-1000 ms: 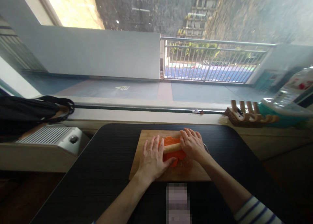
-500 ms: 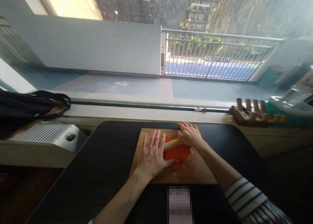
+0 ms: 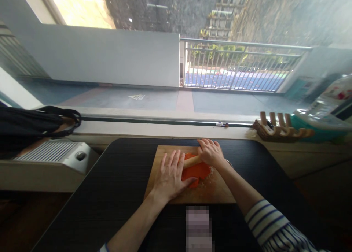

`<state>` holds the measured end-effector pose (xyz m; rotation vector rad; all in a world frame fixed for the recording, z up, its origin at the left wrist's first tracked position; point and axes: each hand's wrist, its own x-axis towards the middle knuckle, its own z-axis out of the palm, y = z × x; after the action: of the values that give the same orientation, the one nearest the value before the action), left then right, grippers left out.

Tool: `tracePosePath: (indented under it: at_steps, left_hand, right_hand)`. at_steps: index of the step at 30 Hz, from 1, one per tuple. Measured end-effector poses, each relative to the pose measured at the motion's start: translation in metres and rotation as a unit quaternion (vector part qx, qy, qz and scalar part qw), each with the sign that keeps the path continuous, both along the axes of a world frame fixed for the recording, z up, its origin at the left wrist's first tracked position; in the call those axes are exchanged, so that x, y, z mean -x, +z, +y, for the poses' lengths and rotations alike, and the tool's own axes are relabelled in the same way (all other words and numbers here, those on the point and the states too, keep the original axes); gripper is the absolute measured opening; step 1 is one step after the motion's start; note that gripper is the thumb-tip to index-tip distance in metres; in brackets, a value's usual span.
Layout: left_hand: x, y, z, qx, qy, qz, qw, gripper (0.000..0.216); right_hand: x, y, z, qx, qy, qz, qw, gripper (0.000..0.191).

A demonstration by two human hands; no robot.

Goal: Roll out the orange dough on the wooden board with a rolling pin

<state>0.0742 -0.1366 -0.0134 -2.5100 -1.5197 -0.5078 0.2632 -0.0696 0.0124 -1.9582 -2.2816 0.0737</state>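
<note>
A wooden rolling pin [image 3: 192, 162] lies slantwise across a flattened sheet of orange dough [image 3: 198, 172]. Beneath the dough is a wooden board [image 3: 209, 197], dusted with pale crumbs at the dough's right edge. My left hand [image 3: 171, 174] rests flat with fingers spread over the pin's left end, its thumb reaching over the dough; that end of the pin is hidden under it. My right hand [image 3: 210, 152] is wrapped round the pin's right end, fingers curled over it.
The board sits on a black table [image 3: 96, 204]. Behind it runs a white window sill [image 3: 143, 130] with a wooden rack [image 3: 275, 129] and a teal tub [image 3: 324, 125] at right. At left are a black bag [image 3: 33, 122] and a white heater-like unit [image 3: 63, 153]. A pixelated patch covers something near me.
The camera view has shifted slightly. Hands, rolling pin and dough stay in nearly the same arrangement on the board. A curved rim now shows just behind my right wrist.
</note>
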Motion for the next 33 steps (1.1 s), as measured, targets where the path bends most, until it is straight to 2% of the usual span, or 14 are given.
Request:
tracePosePath:
  at_steps: [6,10,16,21,24,28,31,33]
  left_hand:
    - [0.001,0.005,-0.009,-0.006,0.009,-0.003,1.000,0.057]
    - [0.008,0.011,-0.015,0.008,0.010,-0.011,1.000,0.052]
    - [0.026,0.011,-0.024,0.050,-0.021,-0.035,0.998,0.045]
    - [0.027,0.009,-0.038,0.032,-0.031,-0.046,0.998,0.037]
    - [0.023,0.010,-0.045,0.015,-0.031,-0.062,0.997,0.031]
    - [0.021,0.013,-0.051,0.025,-0.015,-0.090,0.995,0.028]
    - [0.024,0.013,-0.053,0.035,0.009,-0.111,0.993,0.029]
    - [0.026,0.011,-0.054,0.035,0.020,-0.113,0.993,0.031]
  right_hand:
    - [-0.006,-0.007,-0.022,-0.036,-0.004,-0.001,0.999,0.044]
    - [-0.009,-0.009,-0.045,-0.057,-0.017,0.007,0.998,0.045]
    - [-0.014,-0.015,-0.080,-0.039,-0.030,0.026,0.998,0.049]
    - [-0.026,-0.025,-0.099,-0.056,0.008,0.051,0.997,0.048]
    - [-0.033,-0.024,-0.100,-0.068,0.037,0.096,0.992,0.046]
    - [-0.031,-0.013,-0.086,-0.081,0.040,0.145,0.985,0.040]
    - [-0.022,-0.002,-0.068,-0.087,0.064,0.146,0.983,0.038]
    - [-0.015,0.003,-0.056,-0.062,0.082,0.131,0.986,0.037]
